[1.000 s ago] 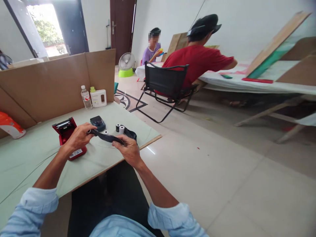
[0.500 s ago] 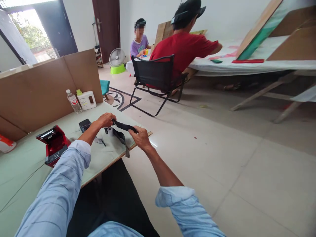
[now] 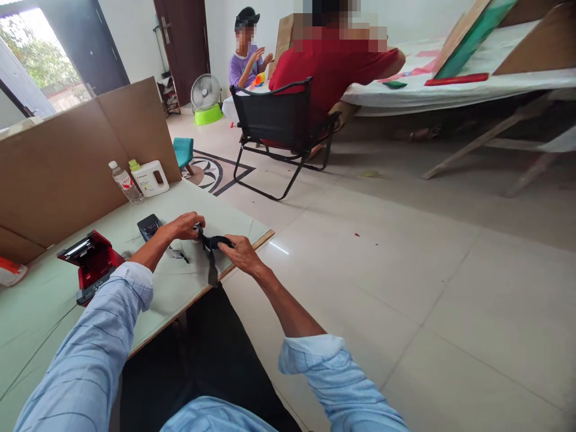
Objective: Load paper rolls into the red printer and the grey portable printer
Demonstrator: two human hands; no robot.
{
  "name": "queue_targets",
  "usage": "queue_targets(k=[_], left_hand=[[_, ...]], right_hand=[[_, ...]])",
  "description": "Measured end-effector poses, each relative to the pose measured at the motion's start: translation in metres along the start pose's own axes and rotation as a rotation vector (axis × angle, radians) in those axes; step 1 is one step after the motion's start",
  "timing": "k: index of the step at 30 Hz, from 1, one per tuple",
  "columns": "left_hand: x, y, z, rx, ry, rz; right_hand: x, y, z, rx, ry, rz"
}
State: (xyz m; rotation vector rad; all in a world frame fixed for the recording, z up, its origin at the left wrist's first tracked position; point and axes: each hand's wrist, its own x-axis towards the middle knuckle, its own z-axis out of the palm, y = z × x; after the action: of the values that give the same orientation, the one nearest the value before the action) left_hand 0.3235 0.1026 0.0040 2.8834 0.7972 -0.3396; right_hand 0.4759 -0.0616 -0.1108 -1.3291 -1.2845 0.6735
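My left hand (image 3: pixel 188 226) is closed at the far end of a black strip (image 3: pixel 213 269), above the table near its right edge. Thumb and fingers of my right hand (image 3: pixel 240 253) pinch the nearer part of the same strip. Between the hands the strip is bunched and twisted, and one loose tail hangs down toward the table edge. Left of my hands lie a small black box (image 3: pixel 147 225) and a small clear packet (image 3: pixel 177 254). A red device (image 3: pixel 96 270) with its lid raised, like a small printer, stands beside my left forearm.
A cardboard screen (image 3: pixel 67 174) borders the table (image 3: pixel 162 300). Before it stand a water bottle (image 3: pixel 126 185) and a white jug (image 3: pixel 152 179). Beyond are a black folding chair (image 3: pixel 272 117) with a person in red, another person in purple, and a fan (image 3: pixel 206 93).
My hands have come closer together, and the strip that was stretched between them is now slack and bunched. The view has shifted slightly. The person in purple has raised their hands.
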Motion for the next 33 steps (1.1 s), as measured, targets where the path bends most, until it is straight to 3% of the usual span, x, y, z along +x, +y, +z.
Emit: queue_targets(k=[5, 10, 19, 28, 33], left_hand=[[-0.023, -0.006, 0.003, 0.021, 0.003, 0.019], [-0.045, -0.011, 0.011, -0.016, 0.022, 0.011], [-0.078, 0.012, 0.012, 0.127, 0.268, -0.148], [-0.077, 0.027, 0.023, 0.176, 0.269, -0.266], [-0.077, 0.03, 0.025, 0.142, 0.297, -0.239]], right_hand=[[-0.01, -0.006, 0.01, -0.029, -0.067, -0.041], [-0.019, -0.004, 0.012, -0.113, -0.035, -0.119], [-0.027, 0.001, 0.014, -0.146, 0.004, -0.151], [-0.036, -0.001, 0.021, -0.152, 0.044, -0.138], [-0.037, -0.002, 0.022, -0.15, 0.052, -0.139]])
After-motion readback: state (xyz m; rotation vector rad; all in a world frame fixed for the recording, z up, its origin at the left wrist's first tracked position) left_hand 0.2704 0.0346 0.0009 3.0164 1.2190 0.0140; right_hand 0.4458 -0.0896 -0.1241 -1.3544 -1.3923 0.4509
